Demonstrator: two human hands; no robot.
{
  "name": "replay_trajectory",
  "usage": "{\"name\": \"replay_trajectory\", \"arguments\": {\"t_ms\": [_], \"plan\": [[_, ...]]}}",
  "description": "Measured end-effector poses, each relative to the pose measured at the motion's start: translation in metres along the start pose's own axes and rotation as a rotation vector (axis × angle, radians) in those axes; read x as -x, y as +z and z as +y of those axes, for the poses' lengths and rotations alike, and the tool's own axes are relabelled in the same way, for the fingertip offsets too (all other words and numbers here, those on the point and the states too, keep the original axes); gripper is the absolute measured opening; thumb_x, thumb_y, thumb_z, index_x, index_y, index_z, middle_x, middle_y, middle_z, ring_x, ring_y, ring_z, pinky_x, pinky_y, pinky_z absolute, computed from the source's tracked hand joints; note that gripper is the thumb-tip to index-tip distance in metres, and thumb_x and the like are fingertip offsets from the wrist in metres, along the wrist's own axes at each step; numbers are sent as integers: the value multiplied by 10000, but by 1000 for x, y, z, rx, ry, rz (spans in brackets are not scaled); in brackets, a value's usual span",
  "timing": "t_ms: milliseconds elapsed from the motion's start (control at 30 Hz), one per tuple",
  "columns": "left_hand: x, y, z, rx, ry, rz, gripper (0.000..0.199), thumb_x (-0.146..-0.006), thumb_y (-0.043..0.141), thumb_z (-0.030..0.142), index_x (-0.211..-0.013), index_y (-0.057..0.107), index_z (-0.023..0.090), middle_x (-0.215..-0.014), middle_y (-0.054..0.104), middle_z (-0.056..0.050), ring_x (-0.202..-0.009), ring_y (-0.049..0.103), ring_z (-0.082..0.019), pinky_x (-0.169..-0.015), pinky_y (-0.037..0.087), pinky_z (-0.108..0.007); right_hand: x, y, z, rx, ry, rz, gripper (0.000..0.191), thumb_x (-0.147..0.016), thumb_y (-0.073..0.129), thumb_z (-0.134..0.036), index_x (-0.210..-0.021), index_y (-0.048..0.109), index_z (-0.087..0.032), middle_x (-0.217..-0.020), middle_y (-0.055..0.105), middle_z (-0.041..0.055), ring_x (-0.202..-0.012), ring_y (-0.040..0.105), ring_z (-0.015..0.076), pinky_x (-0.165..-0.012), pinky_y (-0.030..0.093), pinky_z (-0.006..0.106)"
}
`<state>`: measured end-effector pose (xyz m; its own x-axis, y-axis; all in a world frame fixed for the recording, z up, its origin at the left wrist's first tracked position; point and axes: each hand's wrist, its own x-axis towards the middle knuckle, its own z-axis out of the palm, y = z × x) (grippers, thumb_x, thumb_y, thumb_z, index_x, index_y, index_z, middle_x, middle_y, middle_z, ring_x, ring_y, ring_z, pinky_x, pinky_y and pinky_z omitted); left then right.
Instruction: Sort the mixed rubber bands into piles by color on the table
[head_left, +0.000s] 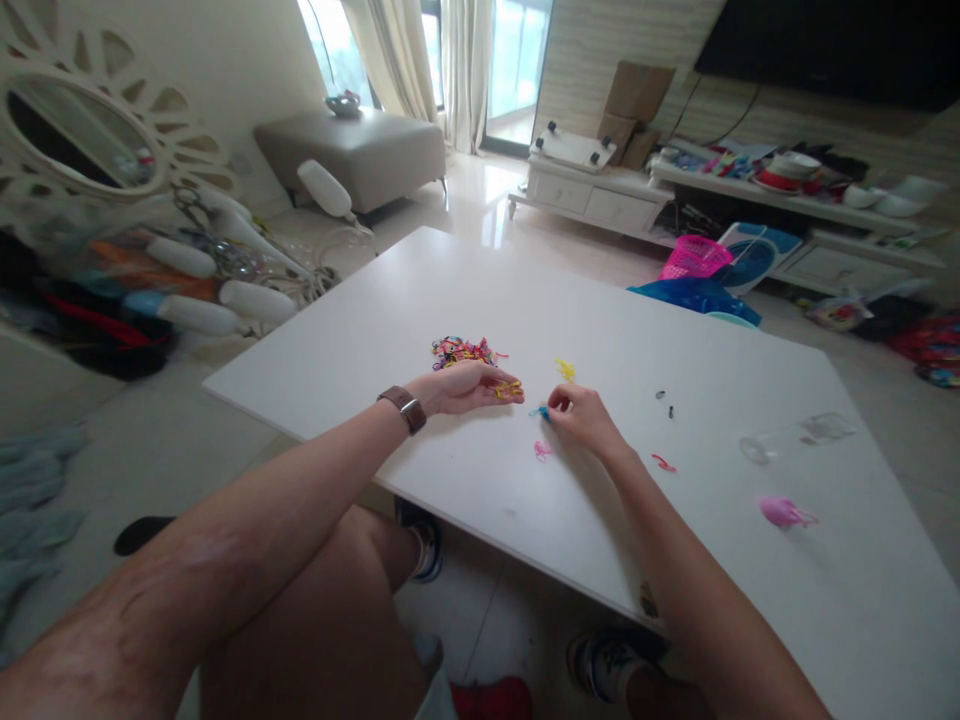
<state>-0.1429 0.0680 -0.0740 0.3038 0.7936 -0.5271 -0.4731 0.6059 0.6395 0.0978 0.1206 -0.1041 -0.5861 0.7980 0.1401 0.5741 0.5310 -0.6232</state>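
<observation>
Clusters of thin yellow bands (565, 370) and pink bands (542, 451) lay apart on the flat white worktop (495, 280); a tangled multicoloured pile (459, 350) was left mixed. My flattened left hand (466, 388) bore yellow loops (508, 390); my narrowed right hand (589, 415) touched blue bands (542, 412).

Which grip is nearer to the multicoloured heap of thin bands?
Left. The left grip is just on the near side of the heap; the right grip is farther, to its right, at thin blue bands.
</observation>
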Motion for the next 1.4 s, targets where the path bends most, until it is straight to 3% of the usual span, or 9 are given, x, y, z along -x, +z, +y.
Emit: {"name": "replay_trajectory", "arguments": {"t_ms": [100,267,367,567,767,900,1067,1200,1400], "plan": [[0,2,-2,-39,52,16,204,-831,544,-41,-976,674,20,-1034,731,-226,-1012,725,-238,-995,547,-353,3,0,0,-10,-32,64,18,-738,634,-183,-722,639,-189,-781,642,25,-660,556,150,-680,430,300],[-5,10,-7,-119,116,79,235,-795,563,-98,-933,702,31,-1045,733,-190,-980,734,-204,-1048,512,-312,6,2,9,-94,2,337,49,-784,616,-224,-753,627,-187,-757,606,9,-627,529,140,-646,431,290],[-11,18,-9,-119,135,90,213,-804,578,-86,-916,709,39,-1077,726,-191,-1012,725,-201,-1065,499,-310,12,9,18,-137,16,428,57,-808,592,-223,-780,625,-186,-748,592,2,-626,522,137,-633,425,284],[-51,37,6,-254,184,176,138,-769,673,-37,-864,714,54,-1042,728,-178,-973,731,-204,-1028,527,-312,23,11,32,-186,21,542,61,-814,566,-179,-801,625,-185,-744,563,-8,-639,518,135,-641,420,282],[-126,59,26,-893,355,377,212,-689,726,-13,-881,748,75,-918,749,-109,-838,720,-188,-863,582,-318,26,3,40,-212,59,595,73,-787,553,-146,-782,613,-187,-747,558,-6,-640,507,137,-642,414,284],[-151,63,22,-1327,491,330,297,-707,692,43,-980,777,123,-940,768,-81,-880,710,-189,-867,558,-309,26,2,40,-216,63,595,88,-780,539,-137,-771,608,-191,-744,552,-4,-644,496,141,-650,411,289],[-152,57,23,-1350,585,234,313,-737,707,166,-1040,774,126,-1005,771,-105,-900,706,-189,-853,541,-287,26,2,38,-236,65,594,96,-777,536,-130,-779,609,-192,-757,553,-2,-653,499,142,-661,417,290],[-145,50,32,-1283,570,282,268,-809,630,215,-1011,782,128,-939,772,-87,-811,690,-164,-769,529,-261,26,2,39,-230,61,594,91,-775,543,-129,-768,607,-192,-746,546,-6,-649,497,142,-660,411,290],[-139,41,29,-1405,514,356,194,-747,654,165,-882,785,115,-805,750,-71,-666,630,-137,-660,494,-236,26,3,39,-244,58,580,101,-774,540,-121,-770,608,-195,-755,560,-5,-645,499,139,-660,415,290]]}}
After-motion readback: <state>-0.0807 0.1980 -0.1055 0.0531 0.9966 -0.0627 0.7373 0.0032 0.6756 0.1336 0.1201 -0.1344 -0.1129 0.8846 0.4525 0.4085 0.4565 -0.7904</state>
